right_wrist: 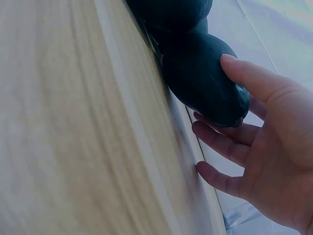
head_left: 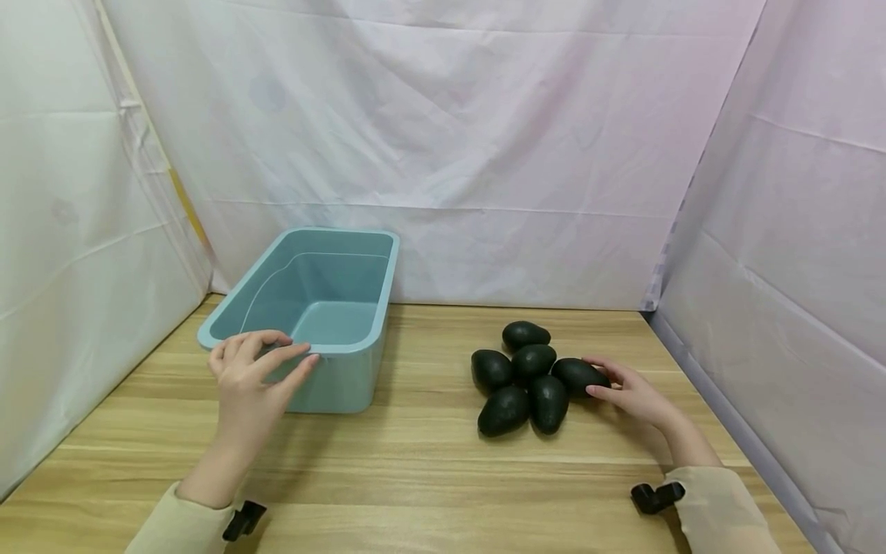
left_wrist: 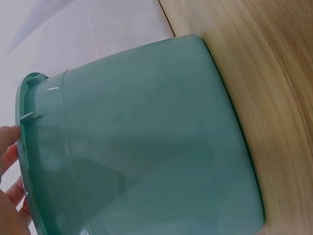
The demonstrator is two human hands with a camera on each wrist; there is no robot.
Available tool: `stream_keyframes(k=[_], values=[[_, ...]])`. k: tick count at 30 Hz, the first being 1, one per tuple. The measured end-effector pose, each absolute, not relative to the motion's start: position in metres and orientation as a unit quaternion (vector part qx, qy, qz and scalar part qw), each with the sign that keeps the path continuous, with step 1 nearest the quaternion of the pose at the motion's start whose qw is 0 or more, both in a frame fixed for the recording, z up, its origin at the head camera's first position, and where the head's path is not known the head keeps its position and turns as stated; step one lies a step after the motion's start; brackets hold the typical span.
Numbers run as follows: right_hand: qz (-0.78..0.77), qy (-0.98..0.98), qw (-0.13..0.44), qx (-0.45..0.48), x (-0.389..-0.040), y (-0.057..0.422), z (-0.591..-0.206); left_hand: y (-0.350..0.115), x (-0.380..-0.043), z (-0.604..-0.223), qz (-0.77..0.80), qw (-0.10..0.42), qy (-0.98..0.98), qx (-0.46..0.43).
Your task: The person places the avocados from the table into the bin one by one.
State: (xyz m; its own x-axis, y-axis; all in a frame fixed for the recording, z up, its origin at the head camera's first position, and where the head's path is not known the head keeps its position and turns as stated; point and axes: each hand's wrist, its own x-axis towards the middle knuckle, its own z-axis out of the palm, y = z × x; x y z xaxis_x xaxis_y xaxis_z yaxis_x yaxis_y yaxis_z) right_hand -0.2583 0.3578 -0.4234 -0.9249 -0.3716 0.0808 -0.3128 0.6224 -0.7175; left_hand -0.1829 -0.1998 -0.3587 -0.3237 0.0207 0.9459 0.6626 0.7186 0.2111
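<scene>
At the left, a blue-green plastic bin (head_left: 339, 385) stands on the table. My left hand (head_left: 252, 373) is at its near rim, with the fingers loosely bent and the thumb and fingertips at the edge; in the left wrist view the fingertips partly disappear behind the rim (left_wrist: 23, 161). Several dark green avocados lie clustered right of centre. My right hand (head_left: 633, 394) holds the rightmost avocado (head_left: 577, 377) between thumb and fingers. In the right wrist view the thumb lies on that avocado (right_wrist: 203, 81), while the lower fingers are spread apart from it.
The wooden table (head_left: 415, 477) runs back to a white cloth wall (head_left: 450, 154). Cloth also hangs on both sides. The other avocados (head_left: 504, 412) touch one another, left of the held one. Each sleeve carries a small black device (head_left: 657, 498).
</scene>
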Motion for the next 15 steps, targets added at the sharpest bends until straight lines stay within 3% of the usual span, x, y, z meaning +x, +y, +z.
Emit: stream_keyframes(k=[15], values=[[-0.373,0.905,0.021,-0.205,-0.258,0.357,-0.423,-0.2,-0.175,-0.348,-0.31,0.484,-0.792,-0.207]])
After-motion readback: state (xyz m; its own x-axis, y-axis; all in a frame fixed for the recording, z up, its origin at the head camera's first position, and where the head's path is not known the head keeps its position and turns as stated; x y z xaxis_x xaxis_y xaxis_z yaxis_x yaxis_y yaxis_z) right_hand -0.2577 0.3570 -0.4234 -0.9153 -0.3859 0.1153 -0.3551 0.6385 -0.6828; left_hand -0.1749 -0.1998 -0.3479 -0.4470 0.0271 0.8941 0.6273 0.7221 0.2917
